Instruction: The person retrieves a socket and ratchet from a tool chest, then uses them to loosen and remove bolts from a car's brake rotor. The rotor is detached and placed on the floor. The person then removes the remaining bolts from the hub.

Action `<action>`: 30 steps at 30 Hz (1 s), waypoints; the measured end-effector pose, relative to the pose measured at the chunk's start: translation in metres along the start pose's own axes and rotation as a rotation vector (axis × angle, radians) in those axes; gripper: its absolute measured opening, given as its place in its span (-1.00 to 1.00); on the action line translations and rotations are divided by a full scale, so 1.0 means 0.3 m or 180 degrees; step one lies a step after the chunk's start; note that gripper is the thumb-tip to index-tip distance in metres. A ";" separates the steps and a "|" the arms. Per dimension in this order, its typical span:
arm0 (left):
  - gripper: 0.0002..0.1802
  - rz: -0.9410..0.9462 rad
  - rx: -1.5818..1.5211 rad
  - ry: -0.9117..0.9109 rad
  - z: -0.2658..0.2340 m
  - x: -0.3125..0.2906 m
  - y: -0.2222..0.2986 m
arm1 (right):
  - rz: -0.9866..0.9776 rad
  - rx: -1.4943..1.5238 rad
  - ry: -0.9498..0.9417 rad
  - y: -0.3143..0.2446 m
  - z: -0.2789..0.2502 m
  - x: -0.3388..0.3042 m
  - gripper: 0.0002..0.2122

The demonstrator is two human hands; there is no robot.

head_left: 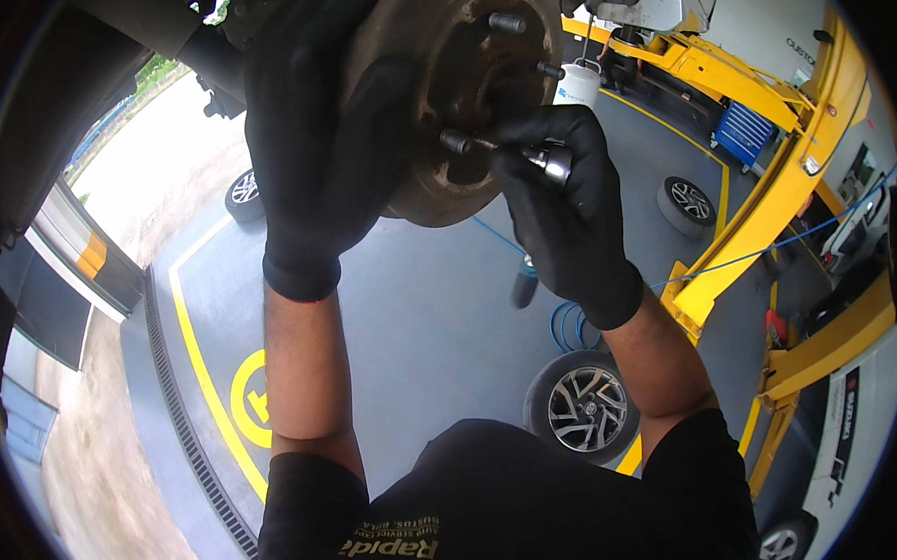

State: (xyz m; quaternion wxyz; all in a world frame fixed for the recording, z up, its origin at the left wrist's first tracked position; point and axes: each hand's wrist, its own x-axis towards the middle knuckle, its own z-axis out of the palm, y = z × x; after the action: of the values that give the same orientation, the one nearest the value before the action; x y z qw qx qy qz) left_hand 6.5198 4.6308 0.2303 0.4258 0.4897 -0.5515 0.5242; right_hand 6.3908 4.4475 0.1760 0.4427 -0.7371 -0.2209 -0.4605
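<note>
A rusty brake drum [389, 52] with several threaded wheel studs [454, 141] fills the top middle. My left hand [312, 126], in a black glove, lies along the drum's left side. Its fingers are stretched upward and the thumb stands apart; dark shadow hides the fingertips. On the right, my right hand [576, 209], also gloved in black, is closed around a short chrome cylindrical tool [555, 162]. A thin shaft reaches from the fingers toward the drum's face beside the lower stud. The exact kind of tool is hidden by the glove.
A wheel [586, 407] lies on the grey floor at the lower right, near a coiled blue hose [571, 325]. Yellow lift arms [710, 73] and a lift post [766, 216] stand right. Farther back are another wheel [687, 205] and a blue tool cabinet [744, 133].
</note>
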 end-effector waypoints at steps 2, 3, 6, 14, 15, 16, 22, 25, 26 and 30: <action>-0.52 -0.0123 0.0039 0.0018 -0.012 -0.010 -0.012 | -0.0942 -0.1227 -0.0531 -0.004 -0.048 0.025 -0.68; -0.53 -0.0017 0.0156 -0.0029 -0.006 -0.012 -0.018 | -0.1336 -0.1569 -0.0697 0.009 -0.093 0.042 -0.68; -0.53 0.0057 0.0162 -0.0095 0.005 -0.003 -0.012 | -0.2156 -0.2251 -0.0886 0.039 -0.149 0.080 -0.71; -0.47 0.0072 0.0255 -0.0060 -0.010 -0.012 -0.019 | 0.0448 -0.0006 -0.0907 -0.004 -0.094 0.011 -0.78; -0.45 0.0149 0.0385 -0.0009 0.002 0.002 0.005 | -0.0123 -0.0643 -0.1059 -0.002 -0.124 0.029 -0.78; -0.43 0.0206 0.0460 -0.0019 -0.007 0.000 0.006 | -0.1224 -0.1874 -0.1269 -0.017 -0.156 0.062 -0.77; -0.36 0.0382 0.0401 -0.0129 -0.033 0.004 -0.030 | -0.0128 -0.0375 -0.0836 0.003 -0.053 0.008 -0.79; -0.32 0.0471 0.0398 -0.0169 -0.047 -0.008 -0.061 | 0.1152 0.0638 -0.0496 -0.066 -0.027 -0.005 -0.72; -0.31 0.0488 0.0411 -0.0192 -0.059 -0.012 -0.061 | 0.0426 -0.0093 -0.0532 -0.046 -0.033 0.005 -0.70; -0.30 0.0464 0.0238 -0.0187 -0.044 0.017 -0.026 | -0.2207 -0.2552 -0.0913 0.058 -0.126 0.069 -0.62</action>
State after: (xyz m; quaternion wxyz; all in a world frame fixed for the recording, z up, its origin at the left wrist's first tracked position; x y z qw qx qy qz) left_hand 6.5259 4.6436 0.2376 0.3515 0.4790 -0.5780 0.5594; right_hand 6.3951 4.4045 0.1932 -0.0850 -0.7874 -0.3161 -0.5224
